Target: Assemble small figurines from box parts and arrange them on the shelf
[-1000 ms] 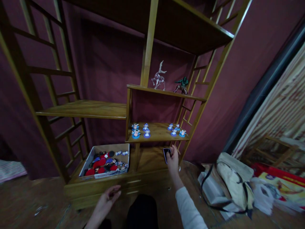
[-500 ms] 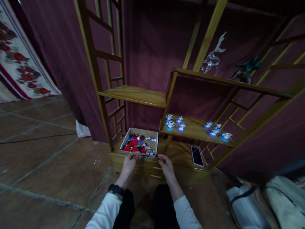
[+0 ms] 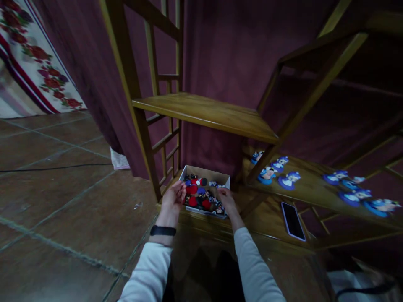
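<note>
One camera, worn on the person's head, gives the only view. It looks forward and steeply down along both white-sleeved forearms, which enter from the bottom edge. It faces a wooden shelf unit point(image 3: 204, 111) at close range, with the left hand point(image 3: 174, 199) and right hand point(image 3: 227, 201) at a box point(image 3: 208, 172) mid-frame. The wide lens tilts the scene and takes in tiled floor point(image 3: 63, 201) at left.

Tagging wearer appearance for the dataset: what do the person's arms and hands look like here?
The left hand and right hand are bare, no gloves. Long white sleeves reach both wrists. A black wristband sits on the left wrist.
</note>
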Demonstrator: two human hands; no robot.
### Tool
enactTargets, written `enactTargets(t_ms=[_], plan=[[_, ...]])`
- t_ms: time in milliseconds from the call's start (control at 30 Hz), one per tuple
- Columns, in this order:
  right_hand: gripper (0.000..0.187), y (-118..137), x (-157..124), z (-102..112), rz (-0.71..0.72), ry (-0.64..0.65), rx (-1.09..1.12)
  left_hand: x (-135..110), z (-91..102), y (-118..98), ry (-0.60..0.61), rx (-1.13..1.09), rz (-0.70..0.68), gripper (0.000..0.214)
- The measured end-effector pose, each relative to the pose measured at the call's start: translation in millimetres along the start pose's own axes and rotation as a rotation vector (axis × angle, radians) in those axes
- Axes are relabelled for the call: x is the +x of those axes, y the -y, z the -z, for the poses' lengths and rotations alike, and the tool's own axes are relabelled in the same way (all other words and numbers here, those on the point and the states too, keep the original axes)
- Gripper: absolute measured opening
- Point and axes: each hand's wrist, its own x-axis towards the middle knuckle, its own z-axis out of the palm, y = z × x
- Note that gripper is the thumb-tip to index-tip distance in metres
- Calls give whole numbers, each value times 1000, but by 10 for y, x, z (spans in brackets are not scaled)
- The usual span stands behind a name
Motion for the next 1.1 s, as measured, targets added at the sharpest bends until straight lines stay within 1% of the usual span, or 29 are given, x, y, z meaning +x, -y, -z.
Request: enactTargets(t_ms=[100,233,400,533,700,900,1000,1100], plan=[[23,-8,172,-142,6,17,-156,48,2,-121,-29,-54,19,19],[24,55,289,-368,78,75,-322,63,13,-242,-51,-92,34,16],[24,209,268,-648,101,189,-565,75,5,-255,-53,-105,56,16],[27,255,232,-755,73,183,-699,89,5,-243,-39,-114,69,15],[19,212,248,-754,40,176,-648,100,17,-240,-21,-109,72,16],[9,149,242,-689,48,148,-446,82,-22,-174,6,-67,85,17],[13,122,259,-601,36,77,-299,55,-47,-147,19,-48,107,17],[18,114,300,-459,-3,-7,-167,56,-39,-125,26,-20,109,17]])
